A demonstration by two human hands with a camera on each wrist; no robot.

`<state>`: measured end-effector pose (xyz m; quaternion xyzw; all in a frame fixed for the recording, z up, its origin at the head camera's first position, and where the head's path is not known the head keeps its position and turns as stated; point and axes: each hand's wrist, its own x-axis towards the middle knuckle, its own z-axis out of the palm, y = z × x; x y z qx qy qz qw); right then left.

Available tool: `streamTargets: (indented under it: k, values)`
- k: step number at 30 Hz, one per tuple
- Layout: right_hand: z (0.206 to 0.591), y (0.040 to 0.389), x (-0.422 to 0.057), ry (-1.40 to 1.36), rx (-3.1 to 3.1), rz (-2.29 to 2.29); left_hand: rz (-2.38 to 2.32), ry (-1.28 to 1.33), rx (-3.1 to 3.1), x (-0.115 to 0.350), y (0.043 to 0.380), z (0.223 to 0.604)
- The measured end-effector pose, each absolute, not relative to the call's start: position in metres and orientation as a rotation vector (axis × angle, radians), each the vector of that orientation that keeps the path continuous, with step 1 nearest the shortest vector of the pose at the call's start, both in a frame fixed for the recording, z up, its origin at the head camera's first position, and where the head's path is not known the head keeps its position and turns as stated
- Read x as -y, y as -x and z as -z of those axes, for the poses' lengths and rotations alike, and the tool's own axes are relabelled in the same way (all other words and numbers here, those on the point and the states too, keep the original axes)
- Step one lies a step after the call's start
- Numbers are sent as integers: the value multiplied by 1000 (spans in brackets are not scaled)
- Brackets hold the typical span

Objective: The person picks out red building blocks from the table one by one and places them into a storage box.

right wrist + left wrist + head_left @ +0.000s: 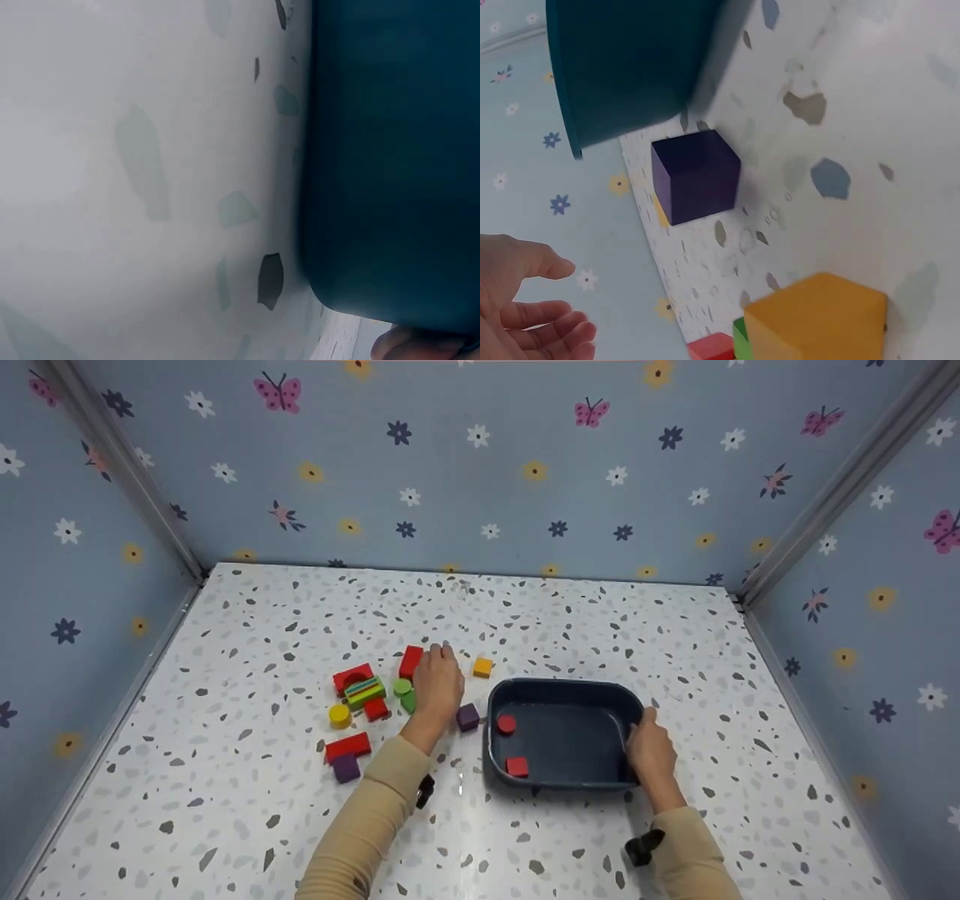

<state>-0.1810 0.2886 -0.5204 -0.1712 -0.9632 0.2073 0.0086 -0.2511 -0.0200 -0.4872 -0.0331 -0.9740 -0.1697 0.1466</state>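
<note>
My right hand (651, 748) grips the right wall of a dark blue rectangular tub (577, 735). A red round block (507, 725) and a red square block (517, 766) lie inside the tub. Above the table, my left hand (439, 682) hovers among the loose blocks. In the left wrist view its fingers (551, 330) are loosely bent with nothing between them. Nearest to it are a red block (411, 661), green blocks (403, 687) and a purple cube (467, 718). An orange-yellow block (817, 319) shows close up in the left wrist view.
Left of my left hand lie a red arch (352, 676), a green striped block (365, 693), a yellow cylinder (340, 716), a long red block (349, 748) and another purple cube (346, 768). An orange cube (482, 667) sits behind the tub. Patterned panels (480, 472) enclose the speckled table.
</note>
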Motion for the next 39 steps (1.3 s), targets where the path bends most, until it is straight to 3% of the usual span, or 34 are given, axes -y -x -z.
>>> streamTargets:
  k: [39]
  values:
    - [521, 181, -290, 542, 3003, -667, 768, -373, 3095, 69, 284, 518]
